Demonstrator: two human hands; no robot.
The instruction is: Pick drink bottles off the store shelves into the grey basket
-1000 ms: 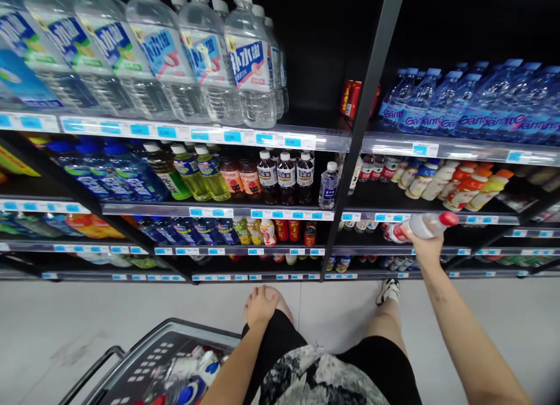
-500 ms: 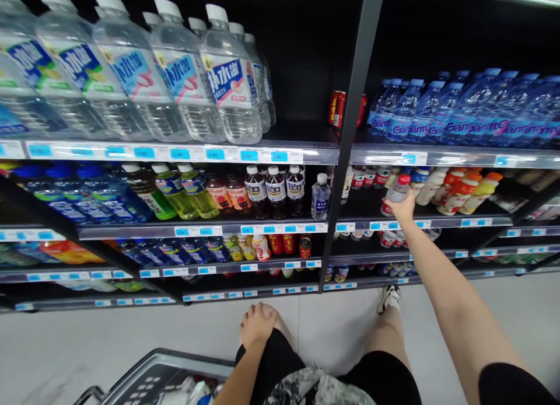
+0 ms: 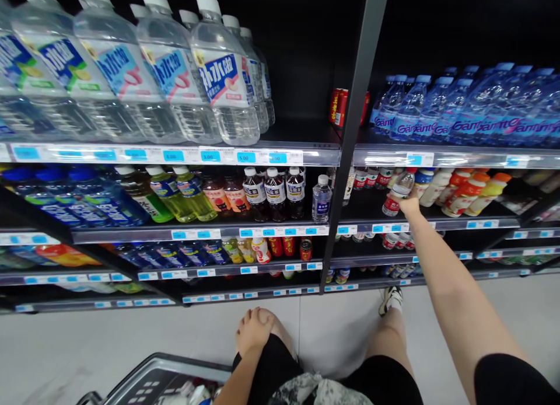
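On the big clear bottles [image 3: 223, 110] at upper left we read 补水啦, set on blue panels with pink or green fruit artwork below. At upper right, the blue-capped bottles [image 3: 409, 110] carry purple letters beginning "Gant", the end of each word being covered or cut short. Below, we make out 茶 on the pale labels of the dark bottles [image 3: 275, 190]. One blue price tag [image 3: 246, 157] on the shelf edge reads 5.00; most others are too small for us to read. The red cans [image 3: 338, 108] show yellow writing that we cannot make out.

The red-capped bottle [image 3: 399, 192] is at the front of the right-hand bay's second shelf, beside a blue-capped bottle [image 3: 422, 180]. It is clear around the shoulder, with a red label low on its body bearing white lettering too small to read, and its top leans right in our view.

Our right hand [image 3: 410, 205] touches its right side; the fingers are hidden, so we cannot tell whether they grip it. Our left hand [image 3: 254, 329] lies spread over the left knee, holding nothing, near the grey basket [image 3: 151, 361].
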